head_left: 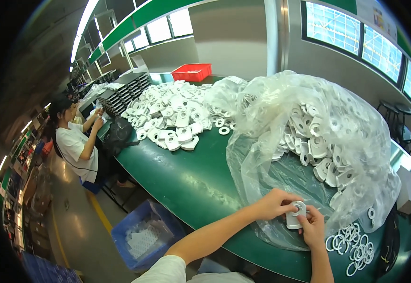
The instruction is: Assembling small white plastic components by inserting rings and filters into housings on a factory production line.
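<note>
Left hand (277, 204) and right hand (313, 227) pinch the part (293, 222) between them; even thumb pressure around its round end probably works best.

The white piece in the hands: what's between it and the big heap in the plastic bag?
In the head view, a stretch of the clear plastic bag lies between the white piece and the heap, with green table showing through.

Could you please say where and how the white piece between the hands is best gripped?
Probably pinch the white piece by its lower-left edge, coming from the near left: that broad, flat-looking end is exposed, while the left hand has its rounded top and the right hand its right side.
</note>
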Motion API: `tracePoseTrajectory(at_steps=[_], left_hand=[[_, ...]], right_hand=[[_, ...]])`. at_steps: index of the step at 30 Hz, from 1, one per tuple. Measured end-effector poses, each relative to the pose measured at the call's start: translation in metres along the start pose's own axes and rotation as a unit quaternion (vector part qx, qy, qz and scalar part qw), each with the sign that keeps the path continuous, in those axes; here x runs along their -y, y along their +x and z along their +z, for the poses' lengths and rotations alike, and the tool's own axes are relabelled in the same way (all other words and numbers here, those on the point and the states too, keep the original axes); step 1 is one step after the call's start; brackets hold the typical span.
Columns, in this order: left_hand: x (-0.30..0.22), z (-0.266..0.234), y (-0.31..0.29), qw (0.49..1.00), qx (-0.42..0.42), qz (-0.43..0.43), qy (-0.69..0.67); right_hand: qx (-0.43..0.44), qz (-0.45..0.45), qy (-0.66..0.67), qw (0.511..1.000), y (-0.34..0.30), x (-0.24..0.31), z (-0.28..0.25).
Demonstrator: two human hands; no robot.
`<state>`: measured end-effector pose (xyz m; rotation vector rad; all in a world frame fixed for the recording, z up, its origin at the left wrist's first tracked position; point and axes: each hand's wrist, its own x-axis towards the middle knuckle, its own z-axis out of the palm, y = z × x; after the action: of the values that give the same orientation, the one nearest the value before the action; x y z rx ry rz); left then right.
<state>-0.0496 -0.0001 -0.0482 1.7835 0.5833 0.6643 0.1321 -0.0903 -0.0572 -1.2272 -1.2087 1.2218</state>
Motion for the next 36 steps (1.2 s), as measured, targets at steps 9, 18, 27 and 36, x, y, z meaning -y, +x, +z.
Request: tracePoseTrajectory(at_steps=[9, 18, 27, 36], left_hand=[[-0.002, 0.003, -0.002, 1.0, -0.009, 0.017, 0.007], [0.001, 0.014, 0.001, 0.984, -0.064, 0.044, 0.158], [0.002, -0.012, -0.008, 0.977, 0.041, -0.087, -0.193], [-0.005, 0.007, -0.004, 0.996, -0.056, -0.042, 0.056]], right_hand=[[0.02, 0.014, 0.049, 0.999, 0.008, -0.004, -0.001], [0.049, 0.003, -0.006, 0.999, 0.002, -0.003, 0.003], [0.042, 0.025, 0.017, 0.999, 0.007, -0.002, 0.005], [0.043, 0.002, -0.004, 0.999, 0.002, -0.007, 0.004]])
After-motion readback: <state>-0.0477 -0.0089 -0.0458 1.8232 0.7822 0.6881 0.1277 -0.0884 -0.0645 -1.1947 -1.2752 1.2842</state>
